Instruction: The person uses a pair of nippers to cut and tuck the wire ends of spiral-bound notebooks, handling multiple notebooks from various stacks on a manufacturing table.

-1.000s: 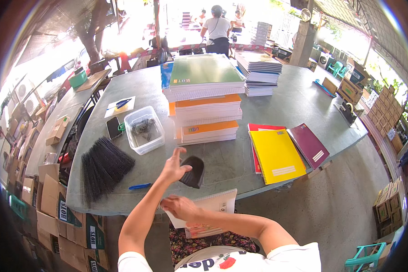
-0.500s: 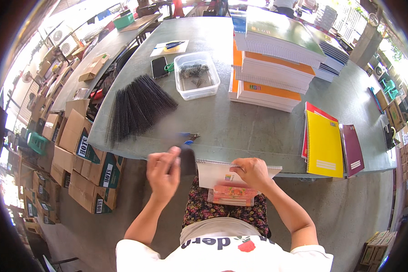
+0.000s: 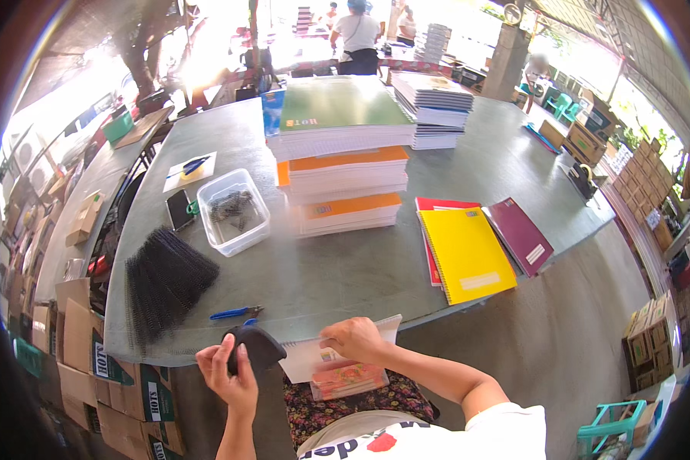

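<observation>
My left hand (image 3: 230, 376) is closed on a black, curved, flat-looking piece (image 3: 262, 354) near the table's front edge; what kind of thing it is I cannot make out. Against that edge, tilted over my lap, leans a white spiral notebook (image 3: 303, 362) with its coil along the upper side. My right hand (image 3: 353, 339) lies over the notebook's upper part with curled fingers, gripping at its edge. Under the notebook, on my lap, sits a pink and orange patterned bundle (image 3: 350, 380). Blue-handled cutters (image 3: 238, 313) lie on the table just beyond my left hand.
Black plastic coils (image 3: 169, 284) spread at the table's left, beside a clear tub (image 3: 234, 213) of coil pieces and a phone (image 3: 179, 210). Tall book stacks (image 3: 345, 172) stand mid-table. Yellow (image 3: 468, 253) and maroon (image 3: 520, 234) notebooks lie right. Cartons (image 3: 92, 345) stand at lower left.
The view has swung up and to the right. My left hand, blurred before, now holds the black piece more steadily, and my right hand has shifted along the notebook toward the left.
</observation>
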Available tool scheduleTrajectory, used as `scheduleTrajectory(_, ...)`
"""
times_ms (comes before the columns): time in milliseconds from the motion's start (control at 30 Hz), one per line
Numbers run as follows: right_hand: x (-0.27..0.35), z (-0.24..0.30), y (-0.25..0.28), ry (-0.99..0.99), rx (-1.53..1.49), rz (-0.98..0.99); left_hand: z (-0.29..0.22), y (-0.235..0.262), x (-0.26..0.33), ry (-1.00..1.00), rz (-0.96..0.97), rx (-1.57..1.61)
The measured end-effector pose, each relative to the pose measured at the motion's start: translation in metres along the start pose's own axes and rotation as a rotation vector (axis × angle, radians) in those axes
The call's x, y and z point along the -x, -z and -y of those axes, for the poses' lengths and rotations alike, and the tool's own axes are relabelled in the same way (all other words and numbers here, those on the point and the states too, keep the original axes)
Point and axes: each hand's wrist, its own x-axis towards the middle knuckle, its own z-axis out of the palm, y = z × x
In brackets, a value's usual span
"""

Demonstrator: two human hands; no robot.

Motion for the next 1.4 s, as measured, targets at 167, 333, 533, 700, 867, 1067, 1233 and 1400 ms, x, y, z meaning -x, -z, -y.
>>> scheduleTrajectory(167,-0.007,-0.001,-0.002,-0.044,-0.041,0.013,-0.007,0.000,0.002,0.002,0.122,0.121)
scheduleTrajectory(333,-0.002,-0.002,-0.009,0.032,-0.019,-0.053,0.001,-0.020,0.013,0.000,0.128,0.053)
scheduleTrajectory(533,0.002,-0.001,-0.011,0.032,-0.043,-0.037,-0.016,-0.007,-0.012,0.130,-0.269,0.001)
scheduleTrajectory(700,0.001,-0.001,-0.008,0.033,0.020,-0.106,-0.016,-0.012,-0.016,-0.001,0.114,0.115)
scheduleTrajectory(867,0.014,0.001,0.026,0.007,0.172,0.044,-0.016,-0.030,0.002,0.053,0.330,0.143)
scheduleTrajectory(1067,0.053,-0.065,0.068,-0.218,-0.670,0.056,-0.024,-0.028,-0.016,-0.003,0.081,0.053)
scheduleTrajectory(1233,0.064,-0.069,0.031,-0.245,-0.942,-0.149,-0.034,-0.022,-0.031,0.032,0.171,0.080)
scheduleTrajectory(1400,0.059,-0.062,0.020,-0.254,-1.270,-0.197,-0.041,-0.025,-0.026,-0.116,-0.083,0.017)
